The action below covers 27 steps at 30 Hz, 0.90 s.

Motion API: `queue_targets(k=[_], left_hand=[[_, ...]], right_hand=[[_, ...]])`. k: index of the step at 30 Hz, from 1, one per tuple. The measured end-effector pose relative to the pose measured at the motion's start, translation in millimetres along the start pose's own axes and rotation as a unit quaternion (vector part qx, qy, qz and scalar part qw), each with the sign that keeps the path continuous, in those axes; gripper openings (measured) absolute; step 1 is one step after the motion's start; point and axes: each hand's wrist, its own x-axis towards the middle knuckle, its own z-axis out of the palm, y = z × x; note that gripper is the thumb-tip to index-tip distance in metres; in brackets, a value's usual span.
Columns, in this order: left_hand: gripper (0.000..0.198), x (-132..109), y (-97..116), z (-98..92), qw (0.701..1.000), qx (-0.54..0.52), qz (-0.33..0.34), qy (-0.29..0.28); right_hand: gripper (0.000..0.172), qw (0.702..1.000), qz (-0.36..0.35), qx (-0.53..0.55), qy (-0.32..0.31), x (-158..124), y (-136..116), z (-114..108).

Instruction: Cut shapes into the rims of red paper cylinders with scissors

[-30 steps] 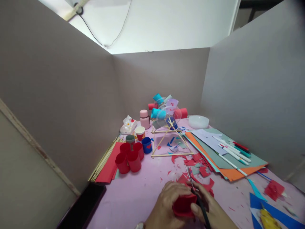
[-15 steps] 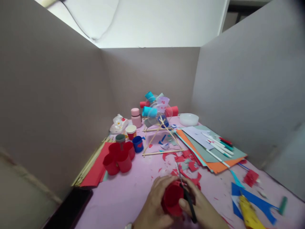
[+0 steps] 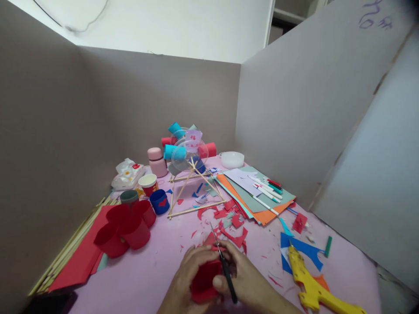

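My left hand is wrapped round a small red paper cup at the bottom middle of the head view. My right hand presses against the cup from the right and grips a pair of scissors, whose thin blades point up and away over the pink tabletop. Red paper scraps lie just beyond both hands.
Red paper cups and a blue cup stand at the left, beside bamboo sticks. A stick-and-cup wheel model sits further back. Coloured paper sheets with markers lie at the right. A yellow glue gun is at bottom right. Grey cardboard walls surround the table.
The view has swung to the right, so everything sits further left in the picture and the glue gun shows. Both hands stay on the red cup and scissors.
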Motion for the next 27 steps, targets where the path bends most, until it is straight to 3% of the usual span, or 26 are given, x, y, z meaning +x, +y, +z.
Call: queue_targets(k=[3, 6, 8, 11, 17, 22, 24, 27], left_hand=[[0.052, -2, -6, -1.0, 1.0, 0.001, 0.015, -0.003], [0.079, -6, -11, 1.8, 0.999, -0.029, 0.018, 0.021], [0.09, -8, -13, 5.3, 0.986, -0.133, -0.044, 0.085], [0.097, -6, -15, 9.9, 0.93, -0.294, -0.152, 0.159], [0.111, 5, -16, 12.1, 0.867, -0.425, -0.229, 0.122], [0.099, 5, -7, 7.6, 0.82, -0.505, -0.263, 0.061], [0.106, 4, -6, 7.6, 0.82, -0.51, -0.251, 0.071], [0.109, 4, -5, 9.6, 0.851, -0.469, -0.216, 0.098]], right_hand=[[0.067, 1.0, 0.0, 0.012, -0.011, -1, 1, -1], [0.075, 1.0, 0.02, -0.005, 0.002, -1, 5, -4], [0.078, 0.999, 0.029, -0.027, 0.017, -1, 7, -8], [0.083, 0.998, 0.029, -0.048, 0.033, -1, 9, -10], [0.09, 0.997, -0.003, -0.036, 0.067, 1, 8, 0], [0.085, 0.998, 0.007, -0.015, 0.066, 3, 3, 2], [0.085, 0.996, 0.006, -0.019, 0.086, 3, 2, 0], [0.083, 0.994, 0.02, -0.047, 0.098, 1, -2, -1]])
